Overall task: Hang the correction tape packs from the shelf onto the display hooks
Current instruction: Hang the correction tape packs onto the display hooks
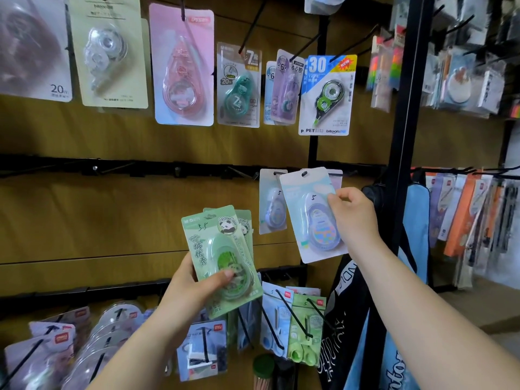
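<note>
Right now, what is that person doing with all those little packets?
A person is filling a shop's display wall. The left hand grips a small stack of green panda packs. The right hand pinches a pale blue pack by its edge, tilted, up at the black rail beside a similar hanging pack. Whether it hangs there yet is not clear.

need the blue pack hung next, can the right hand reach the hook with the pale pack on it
Probably yes: the right hand pinches the blue pack right beside that hook, its hole near hook height, with nothing between them.
</note>
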Motion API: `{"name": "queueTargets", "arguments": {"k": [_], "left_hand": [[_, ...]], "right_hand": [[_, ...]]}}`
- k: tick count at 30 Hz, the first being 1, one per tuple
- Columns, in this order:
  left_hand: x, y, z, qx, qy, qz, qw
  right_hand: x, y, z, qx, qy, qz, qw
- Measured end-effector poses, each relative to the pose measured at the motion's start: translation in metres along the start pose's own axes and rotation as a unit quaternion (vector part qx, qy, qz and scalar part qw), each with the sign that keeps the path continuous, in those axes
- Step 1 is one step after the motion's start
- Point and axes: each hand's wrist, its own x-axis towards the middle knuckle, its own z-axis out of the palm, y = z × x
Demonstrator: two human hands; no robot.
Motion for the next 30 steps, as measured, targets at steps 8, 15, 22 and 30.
{"name": "queueTargets", "arguments": {"k": [8,15,22,30], "left_hand": [[0.003,-0.002,-0.006,0.004,-0.001,-0.002,1.000],[0.009,0.002,-0.019,-0.021,-0.003,0.000,1.000],[0.014,0.006,-0.025,-0.040,-0.017,0.005,0.999],[0.015,0.004,-0.025,-0.017,0.004,0.001,1.000]], "right_hand": [[0.018,0.014,0.024,-0.002,-0.004,0.013,1.000],[0.038,0.028,0.061,0.004,0.011,0.049,0.999],[0.052,0.033,0.071,-0.028,0.015,0.036,0.999],[0.028,0.045,0.068,0.062,0.042,0.057,0.996]]}}
